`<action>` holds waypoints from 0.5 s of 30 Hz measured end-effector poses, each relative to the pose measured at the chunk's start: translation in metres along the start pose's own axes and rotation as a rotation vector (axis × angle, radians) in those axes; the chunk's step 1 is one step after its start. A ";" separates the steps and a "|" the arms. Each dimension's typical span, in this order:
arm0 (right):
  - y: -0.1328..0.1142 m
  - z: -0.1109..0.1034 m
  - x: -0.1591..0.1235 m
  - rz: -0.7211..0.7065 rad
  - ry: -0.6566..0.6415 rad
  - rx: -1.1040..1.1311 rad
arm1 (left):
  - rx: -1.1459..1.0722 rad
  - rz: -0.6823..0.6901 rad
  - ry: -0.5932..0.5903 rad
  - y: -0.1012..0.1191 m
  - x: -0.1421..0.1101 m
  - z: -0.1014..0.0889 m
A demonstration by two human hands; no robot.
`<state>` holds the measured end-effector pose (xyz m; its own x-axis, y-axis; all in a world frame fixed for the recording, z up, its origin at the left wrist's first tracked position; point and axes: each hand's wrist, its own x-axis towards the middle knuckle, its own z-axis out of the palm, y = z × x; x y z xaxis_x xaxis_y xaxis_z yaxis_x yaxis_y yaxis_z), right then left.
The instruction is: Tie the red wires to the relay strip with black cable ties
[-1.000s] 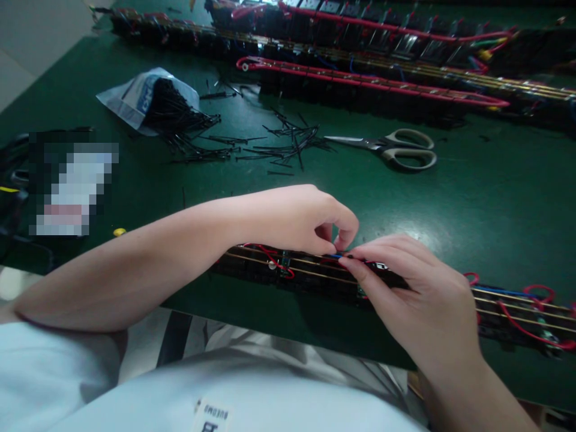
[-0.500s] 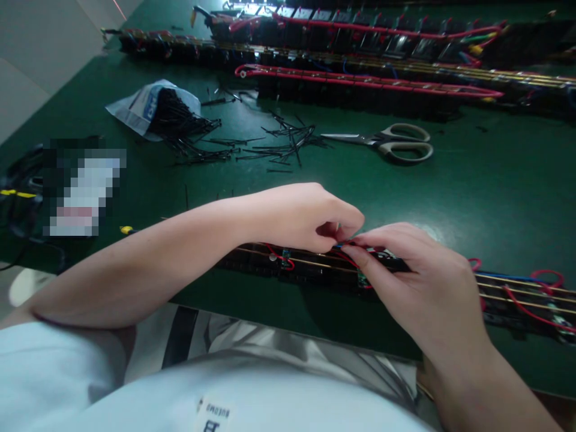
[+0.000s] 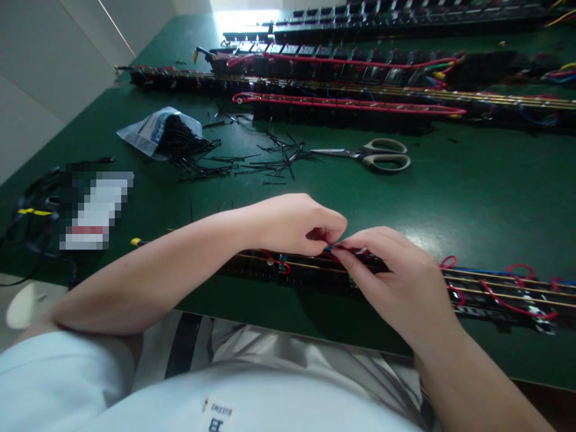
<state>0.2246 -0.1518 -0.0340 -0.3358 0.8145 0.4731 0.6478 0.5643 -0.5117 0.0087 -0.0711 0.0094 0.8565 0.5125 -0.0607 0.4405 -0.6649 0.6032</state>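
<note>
My left hand (image 3: 301,225) is closed in a pinch, palm down, over a long black wired strip (image 3: 252,268) near the table's front edge. Close beside it, my right hand (image 3: 402,270) pinches a thin blue wire (image 3: 330,247) between thumb and forefinger. The fingertips of both hands almost meet there. Whatever the left fingers hold is hidden behind them. Brass-coloured rods, small green boards and red wires (image 3: 499,295) run along the strip, which shows on both sides of my hands.
Scissors (image 3: 384,156) lie beyond my hands, beside loose black cable ties (image 3: 288,157) and an open plastic bag (image 3: 144,133) of ties. Several similar wired strips (image 3: 351,108) lie across the back. Bundled black cable (image 3: 31,192) and a blurred-out item (image 3: 105,201) lie at left.
The view has tilted up slightly, showing more of the table's far side. Both hands keep the same pinching pose at the blue wire, appearing a little farther left in the picture.
</note>
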 end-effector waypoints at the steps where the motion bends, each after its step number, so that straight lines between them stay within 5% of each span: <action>1: 0.001 0.001 0.000 -0.004 0.007 0.004 | 0.006 0.003 -0.003 0.000 0.000 0.000; 15: 0.007 0.007 -0.006 -0.004 0.066 0.023 | 0.030 0.037 0.023 0.000 0.001 0.001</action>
<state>0.2264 -0.1520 -0.0457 -0.2922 0.8020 0.5209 0.6306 0.5711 -0.5255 0.0098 -0.0711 0.0089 0.8659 0.4998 -0.0202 0.4172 -0.6992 0.5805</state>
